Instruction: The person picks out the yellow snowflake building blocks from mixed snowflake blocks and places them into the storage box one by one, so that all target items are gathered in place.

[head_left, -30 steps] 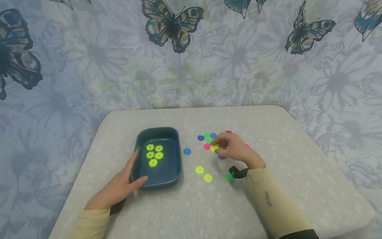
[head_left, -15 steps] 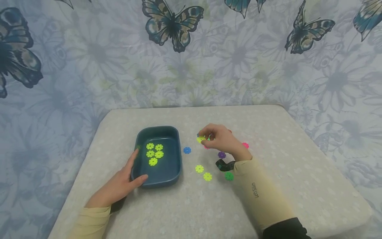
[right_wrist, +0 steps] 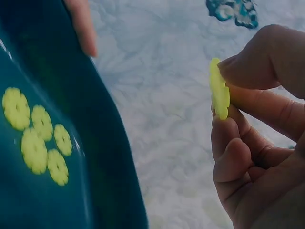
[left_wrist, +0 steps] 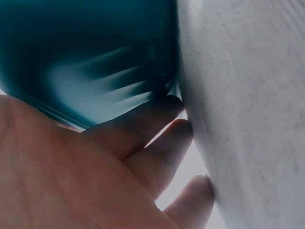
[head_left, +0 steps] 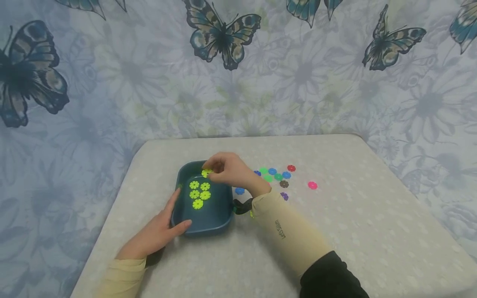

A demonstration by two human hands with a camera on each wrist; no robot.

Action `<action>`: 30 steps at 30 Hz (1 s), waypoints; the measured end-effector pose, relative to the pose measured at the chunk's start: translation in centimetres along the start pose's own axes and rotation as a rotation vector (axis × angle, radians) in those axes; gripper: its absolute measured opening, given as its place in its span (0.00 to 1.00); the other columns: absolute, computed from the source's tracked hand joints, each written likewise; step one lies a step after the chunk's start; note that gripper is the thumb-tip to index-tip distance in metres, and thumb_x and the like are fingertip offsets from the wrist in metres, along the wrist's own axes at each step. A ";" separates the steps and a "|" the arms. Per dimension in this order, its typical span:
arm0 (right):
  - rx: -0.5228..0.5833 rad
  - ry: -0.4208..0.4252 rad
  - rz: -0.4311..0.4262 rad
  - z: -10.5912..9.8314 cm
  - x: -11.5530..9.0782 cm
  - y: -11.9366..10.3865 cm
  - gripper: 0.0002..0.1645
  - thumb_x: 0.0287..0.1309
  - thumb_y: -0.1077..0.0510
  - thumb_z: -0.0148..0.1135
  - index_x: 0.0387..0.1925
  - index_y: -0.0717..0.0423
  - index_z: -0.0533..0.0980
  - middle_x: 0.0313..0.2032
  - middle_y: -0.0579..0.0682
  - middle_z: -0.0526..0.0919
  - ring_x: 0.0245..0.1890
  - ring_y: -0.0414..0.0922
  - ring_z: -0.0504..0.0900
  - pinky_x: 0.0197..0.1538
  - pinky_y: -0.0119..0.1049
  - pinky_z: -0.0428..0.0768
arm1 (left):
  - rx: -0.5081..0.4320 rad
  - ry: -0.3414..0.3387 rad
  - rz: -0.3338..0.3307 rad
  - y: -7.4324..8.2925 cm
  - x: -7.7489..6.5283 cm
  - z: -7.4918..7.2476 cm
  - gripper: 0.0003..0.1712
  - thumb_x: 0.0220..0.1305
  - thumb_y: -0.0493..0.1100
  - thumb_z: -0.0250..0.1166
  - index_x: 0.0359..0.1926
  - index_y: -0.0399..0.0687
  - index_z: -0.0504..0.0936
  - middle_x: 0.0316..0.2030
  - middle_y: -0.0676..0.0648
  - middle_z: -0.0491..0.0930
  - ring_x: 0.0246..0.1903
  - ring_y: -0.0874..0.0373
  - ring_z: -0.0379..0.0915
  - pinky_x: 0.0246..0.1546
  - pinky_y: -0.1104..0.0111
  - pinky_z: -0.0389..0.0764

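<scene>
My right hand [head_left: 234, 171] pinches a yellow notched plastic disc [head_left: 206, 173] between thumb and fingers, above the far part of a dark blue tray [head_left: 220, 225]. The right wrist view shows this disc [right_wrist: 219, 90] edge-on. Several matching yellow discs [head_left: 198, 204] lie flat in the tray. My left hand [head_left: 154, 236] rests against the tray's near left side, its index finger along the left rim and its thumb over the near corner. In the left wrist view, fairly straight fingers [left_wrist: 162, 157] lie by the tray's outer wall [left_wrist: 95, 71], tips down at the tablecloth.
Right of the tray lie loose notched discs, among them a pink disc [head_left: 312, 185], a red disc [head_left: 291, 168], a brown disc [head_left: 284, 184] and a blue disc [head_left: 239, 191]. A yellow disc is mostly hidden by the right wrist. A patterned cloth [head_left: 372, 231] covers the table, which meets a wall.
My right hand has moved left from the loose discs to above the tray, carrying the yellow disc. The left hand stays at the tray. The head view has shifted slightly.
</scene>
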State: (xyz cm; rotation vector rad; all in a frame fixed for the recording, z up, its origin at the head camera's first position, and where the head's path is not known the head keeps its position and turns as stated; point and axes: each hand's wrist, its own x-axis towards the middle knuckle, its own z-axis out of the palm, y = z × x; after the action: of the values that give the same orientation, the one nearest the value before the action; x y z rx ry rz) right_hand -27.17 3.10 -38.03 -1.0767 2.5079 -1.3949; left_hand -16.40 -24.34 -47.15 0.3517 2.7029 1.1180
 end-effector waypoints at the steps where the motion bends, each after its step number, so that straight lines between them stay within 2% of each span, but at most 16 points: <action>1: 0.003 -0.013 0.006 0.4 0.4 -0.1 0.16 0.62 0.61 0.68 0.52 0.54 0.85 0.47 0.46 0.86 0.41 0.42 0.83 0.44 0.34 0.84 | 0.000 -0.001 -0.001 0.0 0.1 0.0 0.58 0.71 0.67 0.60 0.82 0.70 0.27 0.82 0.37 0.40 0.76 0.29 0.49 0.66 0.30 0.61; 10: -0.022 -0.016 0.067 3.2 3.0 0.3 0.16 0.61 0.60 0.69 0.51 0.54 0.86 0.48 0.47 0.87 0.45 0.41 0.83 0.48 0.32 0.83 | 0.008 0.007 0.023 -0.2 0.1 0.0 0.57 0.72 0.67 0.60 0.82 0.71 0.28 0.82 0.36 0.43 0.76 0.31 0.51 0.67 0.32 0.62; 16: -0.024 -0.047 0.167 5.5 3.2 2.0 0.16 0.61 0.59 0.68 0.51 0.52 0.86 0.47 0.45 0.87 0.44 0.39 0.83 0.47 0.31 0.83 | 0.009 0.007 0.029 -0.4 -0.1 0.0 0.57 0.72 0.66 0.60 0.82 0.70 0.28 0.81 0.36 0.44 0.76 0.30 0.53 0.66 0.32 0.64; 19: -0.054 -0.070 0.188 6.2 3.2 2.8 0.18 0.59 0.60 0.68 0.52 0.53 0.85 0.48 0.45 0.88 0.43 0.38 0.82 0.46 0.30 0.82 | 0.010 0.016 0.045 -0.4 0.0 0.0 0.57 0.72 0.65 0.61 0.83 0.69 0.29 0.81 0.35 0.44 0.75 0.30 0.54 0.66 0.32 0.65; 22: -0.105 -0.113 0.195 6.6 3.3 3.4 0.19 0.58 0.61 0.68 0.52 0.54 0.85 0.48 0.45 0.88 0.43 0.38 0.82 0.45 0.29 0.82 | 0.018 0.025 0.056 -0.4 0.1 0.1 0.56 0.72 0.64 0.61 0.83 0.69 0.29 0.81 0.34 0.46 0.74 0.30 0.56 0.65 0.32 0.65; 30: -0.287 -0.298 0.176 7.8 3.5 3.4 0.18 0.57 0.59 0.73 0.51 0.52 0.86 0.46 0.44 0.88 0.44 0.38 0.82 0.49 0.31 0.82 | 0.029 0.035 0.059 -0.5 0.0 0.1 0.57 0.71 0.65 0.61 0.83 0.68 0.31 0.80 0.34 0.48 0.73 0.31 0.58 0.66 0.34 0.66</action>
State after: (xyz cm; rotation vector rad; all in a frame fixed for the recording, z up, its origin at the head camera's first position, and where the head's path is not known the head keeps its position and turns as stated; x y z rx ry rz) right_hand -28.66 -3.46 -44.30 -0.9885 2.5512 -0.7819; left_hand -16.46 -24.62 -47.61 0.4228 2.7585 1.1116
